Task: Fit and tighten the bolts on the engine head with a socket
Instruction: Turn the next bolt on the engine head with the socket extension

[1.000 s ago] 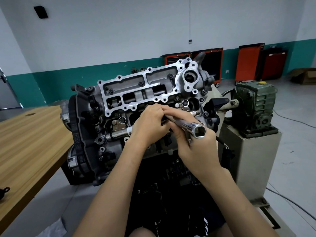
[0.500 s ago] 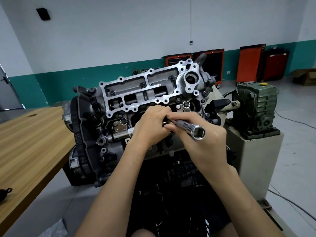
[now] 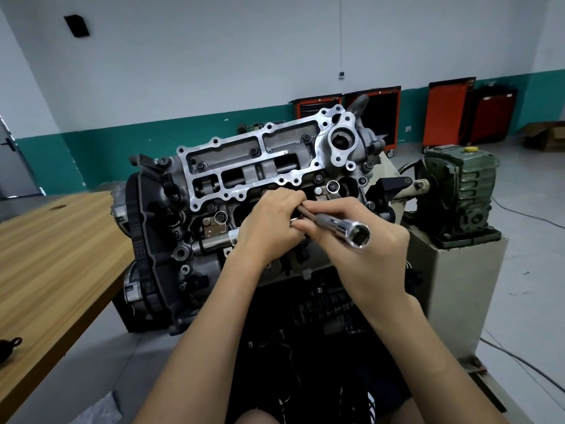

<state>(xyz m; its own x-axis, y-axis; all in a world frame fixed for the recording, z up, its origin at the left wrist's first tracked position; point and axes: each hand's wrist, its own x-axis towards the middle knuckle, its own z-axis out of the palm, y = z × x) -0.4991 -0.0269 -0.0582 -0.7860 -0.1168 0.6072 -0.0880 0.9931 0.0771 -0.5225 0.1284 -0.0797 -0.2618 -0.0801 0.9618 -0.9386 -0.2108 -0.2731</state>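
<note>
Seen from the head camera, the engine head (image 3: 260, 166) sits tilted toward the viewer on a stand, its machined silver top frame uppermost and dark bolts (image 3: 253, 153) seated in several of its recesses. Both bare forearms reach in from below and meet at the middle of its front face.

The right grip (image 3: 367, 261) pinches the shaft of the socket tool (image 3: 351, 232) between thumb and fingers. The tool lies slanted, its chromed open end (a hex mouth, plainly visible) facing back toward the camera while its darker shaft runs up and left toward the head. The left grip (image 3: 269, 228) is clenched around that far end of the shaft, knuckles up, pressed close against the casting just below the silver frame; what sits under its fingers is hidden.

A wooden desk (image 3: 46, 255) lies to the left, touching or just beside the engine's belt end, with a small black object (image 3: 7, 347) at its near edge. To the right a green gearbox (image 3: 458, 191) stands on a pale pedestal (image 3: 458, 286). Orange tool cabinets (image 3: 446, 111) line the far wall, and a cardboard box (image 3: 547, 134) rests on the floor near them.
</note>
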